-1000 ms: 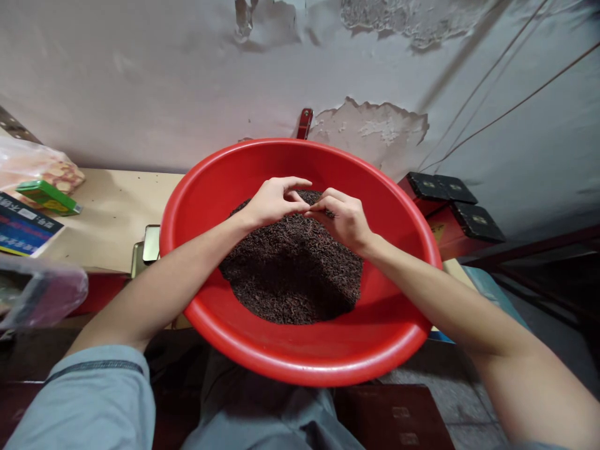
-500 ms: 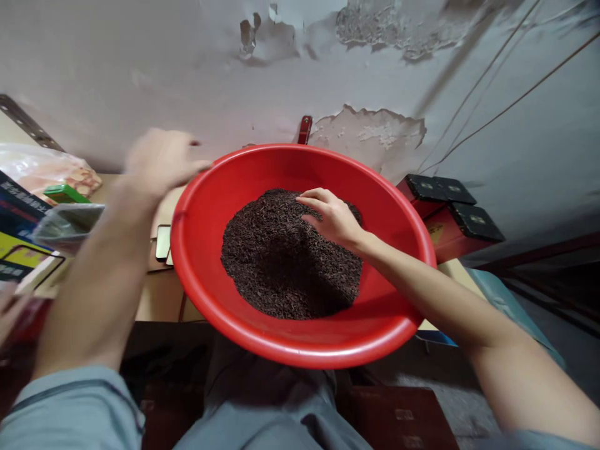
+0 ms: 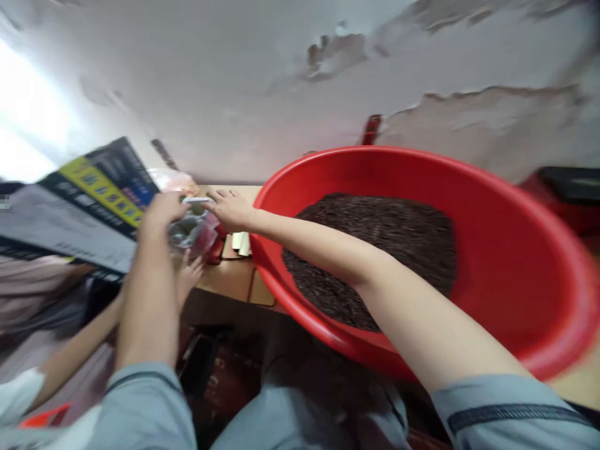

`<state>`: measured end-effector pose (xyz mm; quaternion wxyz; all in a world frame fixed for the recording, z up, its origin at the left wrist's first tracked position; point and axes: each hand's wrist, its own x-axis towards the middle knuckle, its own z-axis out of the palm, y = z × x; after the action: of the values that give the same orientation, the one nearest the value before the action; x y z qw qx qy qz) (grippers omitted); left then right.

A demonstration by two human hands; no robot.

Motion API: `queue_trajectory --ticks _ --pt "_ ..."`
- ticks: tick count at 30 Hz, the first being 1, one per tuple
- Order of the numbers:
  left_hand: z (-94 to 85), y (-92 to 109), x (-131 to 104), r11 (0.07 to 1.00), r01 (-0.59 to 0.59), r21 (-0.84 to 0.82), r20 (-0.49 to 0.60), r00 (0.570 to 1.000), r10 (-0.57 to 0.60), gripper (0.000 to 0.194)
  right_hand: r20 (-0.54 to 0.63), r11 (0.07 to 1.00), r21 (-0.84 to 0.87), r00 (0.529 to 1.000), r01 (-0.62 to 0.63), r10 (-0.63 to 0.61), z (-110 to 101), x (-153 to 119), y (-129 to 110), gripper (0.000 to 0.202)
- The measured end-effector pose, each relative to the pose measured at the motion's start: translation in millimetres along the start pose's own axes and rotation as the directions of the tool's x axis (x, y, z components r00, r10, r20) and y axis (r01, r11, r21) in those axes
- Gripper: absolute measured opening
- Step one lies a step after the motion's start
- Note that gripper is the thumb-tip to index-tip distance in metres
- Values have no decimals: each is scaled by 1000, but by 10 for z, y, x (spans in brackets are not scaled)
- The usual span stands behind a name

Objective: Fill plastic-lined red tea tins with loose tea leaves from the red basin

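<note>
A large red basin holds a heap of dark dried leaves or grains. Left of it, my left hand and my right hand are at a clear plastic container or bag from both sides. The left fingers curl at its top left edge. My right fingers are bent over its right edge, and the right forearm crosses above the basin. Just below the container is another person's hand. Blur hides the exact contact.
A large printed box or board stands at the left. A plastic bag lies behind the container. Cards and a red item are on the table. Dark-lidded red tins stand at the right, before a peeling wall.
The view has turned left. My right hand has left the basin's heap, and both hands are now at the plastic container. The other person's hand has come up beside it.
</note>
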<state>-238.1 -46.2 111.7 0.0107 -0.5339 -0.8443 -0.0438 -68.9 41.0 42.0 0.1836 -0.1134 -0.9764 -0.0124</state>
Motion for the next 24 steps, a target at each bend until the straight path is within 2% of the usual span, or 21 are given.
queue_trajectory --ticks 1,2,5,7,10,14,18,21,22,24 --pt "6 16 -95 992 45 122 35 998 -50 38 40 1000 18 999 20 -21 89 175 -72 57" --pt "34 17 -163 979 112 169 44 992 -121 39 87 999 35 996 29 -32 178 325 -125 61" --pt "203 -46 -266 957 162 240 123 973 -195 43 228 997 71 973 -33 16 425 638 -183 57" --pt "333 -91 -298 960 156 231 150 970 -193 44 281 994 76 958 -83 58 559 749 -169 45" --pt "485 -113 -274 976 124 179 176 972 -156 44 285 989 59 952 -135 113 703 829 -129 38" --pt "571 -124 -62 982 118 144 130 982 -137 50 293 978 52 940 -200 177 752 882 -114 36" --pt "471 -163 192 982 125 139 38 991 -131 42 218 975 31 953 -222 210 529 873 -73 38" --pt "227 -82 279 988 48 146 -121 992 -30 44 111 972 -8 966 -235 235 145 782 76 42" --pt "118 -2 272 988 4 153 -200 979 27 44 76 969 -23 966 -245 247 -20 724 151 43" --pt "-125 253 190 983 -83 162 -382 913 140 43 -16 960 -66 962 -272 272 -394 540 325 42"
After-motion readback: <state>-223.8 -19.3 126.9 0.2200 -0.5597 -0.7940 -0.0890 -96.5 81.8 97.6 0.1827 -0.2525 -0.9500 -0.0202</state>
